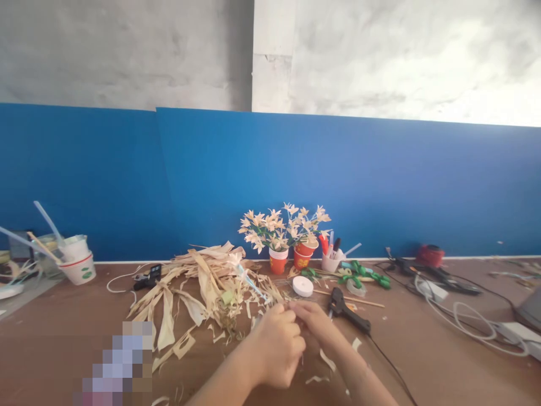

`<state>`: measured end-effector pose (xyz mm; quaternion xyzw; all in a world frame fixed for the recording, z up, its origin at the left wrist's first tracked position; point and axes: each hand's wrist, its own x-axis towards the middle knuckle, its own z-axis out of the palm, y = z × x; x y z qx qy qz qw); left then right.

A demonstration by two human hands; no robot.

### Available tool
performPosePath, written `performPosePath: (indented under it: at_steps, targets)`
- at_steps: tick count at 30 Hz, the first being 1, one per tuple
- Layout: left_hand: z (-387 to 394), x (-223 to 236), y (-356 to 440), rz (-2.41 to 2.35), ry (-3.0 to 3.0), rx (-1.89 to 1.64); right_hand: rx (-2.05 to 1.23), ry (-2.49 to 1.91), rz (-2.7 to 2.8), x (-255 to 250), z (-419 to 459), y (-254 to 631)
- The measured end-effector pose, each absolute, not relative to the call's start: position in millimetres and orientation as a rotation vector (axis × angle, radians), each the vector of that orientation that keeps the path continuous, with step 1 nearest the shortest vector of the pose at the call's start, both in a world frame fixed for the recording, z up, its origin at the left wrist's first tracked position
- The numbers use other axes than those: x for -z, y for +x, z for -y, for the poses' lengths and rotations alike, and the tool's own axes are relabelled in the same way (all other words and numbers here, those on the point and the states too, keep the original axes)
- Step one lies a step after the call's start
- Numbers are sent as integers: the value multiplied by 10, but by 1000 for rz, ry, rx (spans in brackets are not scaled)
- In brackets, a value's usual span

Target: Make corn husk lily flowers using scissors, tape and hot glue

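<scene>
On a brown bench [426, 344], the left hand [276, 347] curls and the right hand [313, 318] meets it, hiding anything held; how closed each grip is, I cannot tell. Beyond left: one blue-stemmed flower [253, 285], one husk pile [209, 276]. Right: one glue gun [353, 317]. Behind: two red cups [278, 262].

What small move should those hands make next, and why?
Perhaps the right hand should ease back slightly from the left hand: the two meet closely, hiding anything pinched between them, so a small gap would probably let the work be checked.
</scene>
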<state>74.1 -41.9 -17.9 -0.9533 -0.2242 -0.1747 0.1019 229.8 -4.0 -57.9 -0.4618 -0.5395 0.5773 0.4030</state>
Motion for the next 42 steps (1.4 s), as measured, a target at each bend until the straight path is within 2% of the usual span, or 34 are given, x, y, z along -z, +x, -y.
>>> performPosePath:
  at_steps: [5,11,14,18,20,22,28,34,39,42]
  targets:
    - [458,312,823,545,-2883,522,-1844,-929,1283,160,93,2150]
    - [458,282,790,539,-2925,635,-1904,-776,1325,79,-70,2071]
    - [422,150,691,691,-2821,1168,-1719,-773,1293,8,-137,2022]
    - [228,-25,506,1491,-2133,2240,-1469,-845,1396,-86,-150,1907]
    - [108,-88,423,1797,-2089,2547,-1431,-882,1433,-86,-132,1827]
    - [26,-131,360,1966,-2129,2669,-1410,-907,1447,-62,-111,1755]
    - [51,-210,293,2165,-2285,2670,-1325,-933,1482,-99,-83,1739]
    - [96,-157,349,2122,-2795,2166,-1212,-949,1256,-223,-83,1796]
    - [119,-96,392,2081,-2795,1781,-1147,-1031,1233,-257,-78,1840]
    - [138,-104,404,2087,-2735,1745,-1123,-1037,1222,-265,-80,1869]
